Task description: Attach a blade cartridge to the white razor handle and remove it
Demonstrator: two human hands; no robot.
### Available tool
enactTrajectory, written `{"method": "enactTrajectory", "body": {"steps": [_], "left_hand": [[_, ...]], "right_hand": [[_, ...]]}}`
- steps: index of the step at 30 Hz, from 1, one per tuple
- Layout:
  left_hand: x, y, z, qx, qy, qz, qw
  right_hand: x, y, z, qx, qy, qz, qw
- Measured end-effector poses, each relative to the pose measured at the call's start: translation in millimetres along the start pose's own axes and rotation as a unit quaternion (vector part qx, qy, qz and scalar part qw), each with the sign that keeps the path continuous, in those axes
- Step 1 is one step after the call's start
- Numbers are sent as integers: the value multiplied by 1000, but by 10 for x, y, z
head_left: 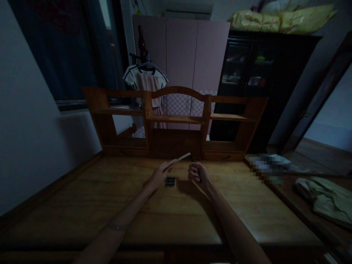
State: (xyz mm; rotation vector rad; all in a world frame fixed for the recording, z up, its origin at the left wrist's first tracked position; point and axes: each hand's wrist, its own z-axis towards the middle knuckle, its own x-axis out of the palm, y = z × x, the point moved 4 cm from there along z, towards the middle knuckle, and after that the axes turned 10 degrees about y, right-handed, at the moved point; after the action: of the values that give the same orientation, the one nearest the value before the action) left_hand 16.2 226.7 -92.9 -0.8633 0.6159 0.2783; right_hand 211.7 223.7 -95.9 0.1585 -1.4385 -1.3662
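My left hand (162, 174) is closed around the lower end of a slim white stick (182, 157), which looks like a candle. The stick slants up to the right. My right hand (198, 174) makes a fist around a dark handled tool (191, 158) whose thin black tip shows above the fingers. That tip is close to the stick's upper end; whether they touch I cannot tell. Most of the tool is hidden in the fist, and its kind is unclear. Between my hands, a small set of dark pieces (169, 182) lies in a row on the wooden desk (121, 198).
A wooden shelf unit (176, 119) stands along the desk's far edge. To the right are a blurred-out item (266, 168) and a pale green cloth bag (327, 200). A wall (33, 121) borders the left side. Behind stand a pink wardrobe (181, 55) and a black cabinet (255, 88).
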Motion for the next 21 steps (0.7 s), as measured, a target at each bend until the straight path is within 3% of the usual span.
{"method": "enactTrajectory", "body": {"steps": [5, 11, 21], "left_hand": [[-42, 36, -11, -20, -15, 0, 1000], [37, 24, 18, -6, 21, -12, 1000], [7, -7, 16, -8, 13, -1, 1000]], "right_hand": [[17, 6, -4, -6, -4, 6, 1000], [9, -9, 15, -1, 21, 31, 999], [-7, -8, 19, -10, 38, 45, 998]]}}
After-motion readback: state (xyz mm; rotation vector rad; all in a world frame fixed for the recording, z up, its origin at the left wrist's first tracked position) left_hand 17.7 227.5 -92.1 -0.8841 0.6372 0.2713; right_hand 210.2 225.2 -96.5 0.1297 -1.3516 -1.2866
